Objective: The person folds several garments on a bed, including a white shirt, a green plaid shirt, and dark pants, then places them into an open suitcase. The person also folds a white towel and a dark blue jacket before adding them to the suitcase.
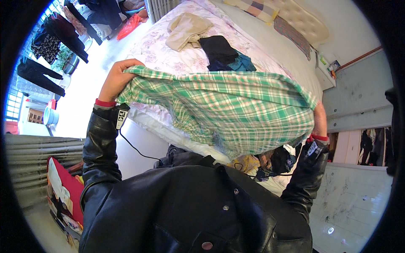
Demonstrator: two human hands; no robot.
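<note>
A green-and-white plaid cloth garment (240,107) is stretched wide in front of my chest, above the near edge of the bed. My left hand (119,77) pinches its upper left corner between thumb and fingers. At the opposite end my right hand (319,120) grips the cloth, its fingertips hidden behind the fabric. The lower part hangs in loose, slightly blurred folds. Beyond it on the floral bedspread (152,47) lie a crumpled beige garment (186,30), a black garment (218,50) and a teal garment (242,62).
More clothes (269,163) are heaped near my right side, below the plaid cloth. A tufted headboard (300,19) and a white nightstand (324,74) stand at the far right. Dark trousers (39,76) hang by the window at left. A wardrobe (373,145) shows hanging clothes.
</note>
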